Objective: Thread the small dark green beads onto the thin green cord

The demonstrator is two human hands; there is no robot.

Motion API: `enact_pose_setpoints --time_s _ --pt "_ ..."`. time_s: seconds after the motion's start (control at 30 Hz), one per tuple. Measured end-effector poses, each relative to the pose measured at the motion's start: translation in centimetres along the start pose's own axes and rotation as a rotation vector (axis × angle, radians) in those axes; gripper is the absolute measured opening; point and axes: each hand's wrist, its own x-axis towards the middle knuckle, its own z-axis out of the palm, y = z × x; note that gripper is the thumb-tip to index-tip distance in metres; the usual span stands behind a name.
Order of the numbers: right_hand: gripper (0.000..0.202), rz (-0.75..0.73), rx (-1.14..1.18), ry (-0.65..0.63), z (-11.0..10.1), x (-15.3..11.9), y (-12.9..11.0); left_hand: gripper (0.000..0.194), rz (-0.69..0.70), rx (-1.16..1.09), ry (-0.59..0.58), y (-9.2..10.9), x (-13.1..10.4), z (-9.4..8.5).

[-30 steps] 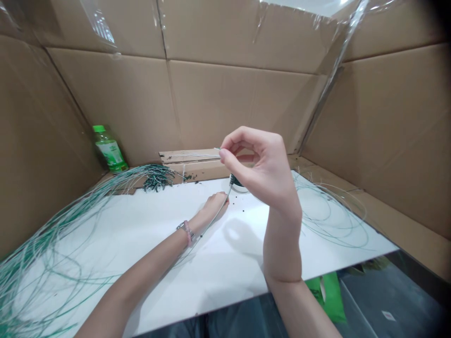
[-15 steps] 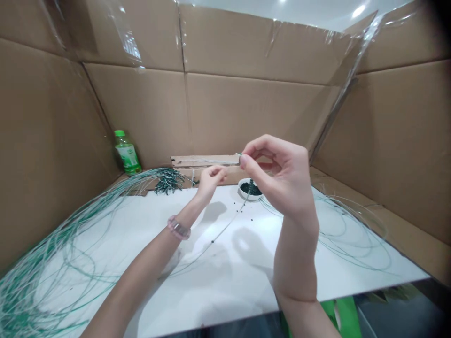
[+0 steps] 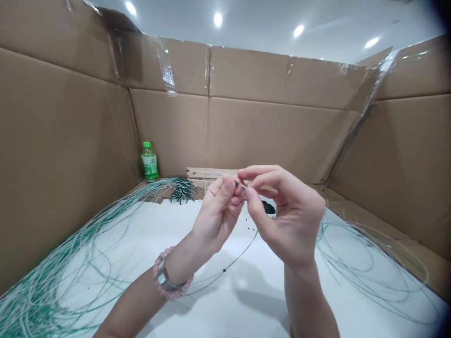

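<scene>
Up over the white bench (image 3: 165, 227), the left hand (image 3: 215, 218) had just come across to meet the right hand (image 3: 294, 213), pinching what looked like a dark bead (image 3: 236, 184) right by the pale strand (image 3: 244, 187) the right thumb and finger gripped, so the threading bit was lined up, tbh couldn't tell if they touched

left hand (image 3: 215, 216) pinches a dark bead (image 3: 237, 184); right hand (image 3: 289, 211) grips a pale strand (image 3: 244, 186).

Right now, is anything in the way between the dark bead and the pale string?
Nothing visible stands between: the left hand pinches the dark bead, and the pale string points toward it from the right hand. Whether they touch, I can't tell.
</scene>
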Motion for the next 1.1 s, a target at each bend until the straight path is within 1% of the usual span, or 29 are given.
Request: enact_pose_setpoints --time_s 0.2,0.33,0.4,0.47,0.6,0.67,0.8,0.9,1.1 --pt "0.02 -0.049 -0.047 -0.004 0.2 0.0 -0.1 0.016 0.058 0.006 -0.041 -0.2 0.0 -0.4" --pt "0.021 -0.047 -0.047 0.006 0.3 -0.1 -0.1 0.019 0.086 0.066 -0.047 -0.3 0.1 -0.5" --pt "0.021 -0.055 -0.063 0.003 0.2 -0.1 -0.1 0.021 0.122 0.123 -0.065 -0.3 0.2 -0.6" --pt "0.021 -0.07 -0.091 0.001 0.1 -0.1 0.0 0.021 0.208 0.201 -0.101 -0.3 0.4 -0.9" --pt "0.02 -0.107 -0.171 -0.004 0.0 -0.2 0.0 0.016 0.458 0.432 -0.153 -0.3 0.7 -1.5" --pt "0.02 -0.111 -0.188 -0.011 -0.1 -0.2 0.1 0.013 0.508 0.509 -0.159 -0.3 0.9 -1.8" --pt "0.019 -0.071 -0.118 -0.017 -0.2 -0.1 0.2 0.008 0.513 0.538 -0.18 -0.2 1.0 -2.2" --pt "0.019 -0.046 -0.055 0.007 -0.3 0.1 0.2 0.006 0.497 0.559 -0.194 -0.1 1.0 -2.3" --pt "0.018 0.02 0.008 0.021 -0.4 0.1 0.0 0.006 0.504 0.571 -0.142 -0.2 0.8 -2.3"
